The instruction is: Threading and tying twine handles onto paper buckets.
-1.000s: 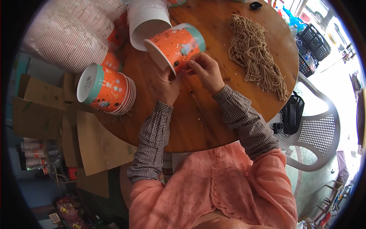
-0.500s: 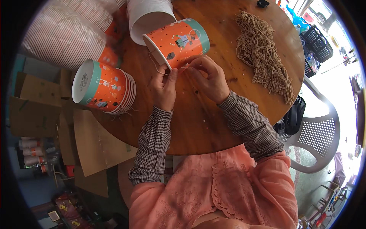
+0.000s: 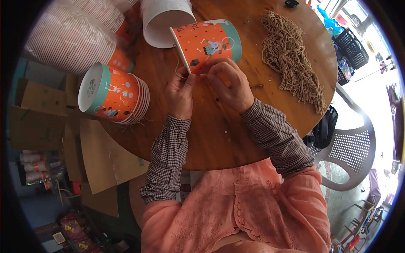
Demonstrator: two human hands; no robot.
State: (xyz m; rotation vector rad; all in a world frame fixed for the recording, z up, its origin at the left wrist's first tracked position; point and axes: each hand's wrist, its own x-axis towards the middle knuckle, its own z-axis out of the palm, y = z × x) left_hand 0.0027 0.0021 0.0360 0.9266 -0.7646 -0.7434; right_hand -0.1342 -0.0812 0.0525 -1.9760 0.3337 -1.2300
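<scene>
An orange and teal paper bucket (image 3: 209, 44) with cartoon figures lies tilted on its side, its white rim toward the left. My left hand (image 3: 180, 92) is closed on the lower edge of that rim, thumb outside. A thin beige cord (image 3: 177, 63) hangs in a loop at the rim and runs to my left fingers. My right hand (image 3: 231, 86) pinches the light end of a cord between thumb and forefinger, just right of the rim; its other fingers lie close under the bucket's side. The fingers of my left hand are partly hidden behind the rim.
A nested stack of matching buckets (image 3: 116, 93) lies at left, cord ends at its rims. White buckets (image 3: 168, 23) stand behind. Plastic-wrapped bucket stacks (image 3: 69, 40) fill the far left. A bundle of beige cords (image 3: 291, 63) lies right on the round wooden table (image 3: 202, 143). A grey chair (image 3: 350, 147) stands right.
The bucket has shifted right and turned slightly, showing more of its print. My right fingers have drawn a little away from the left thumb, and the pinched cord end now shows.
</scene>
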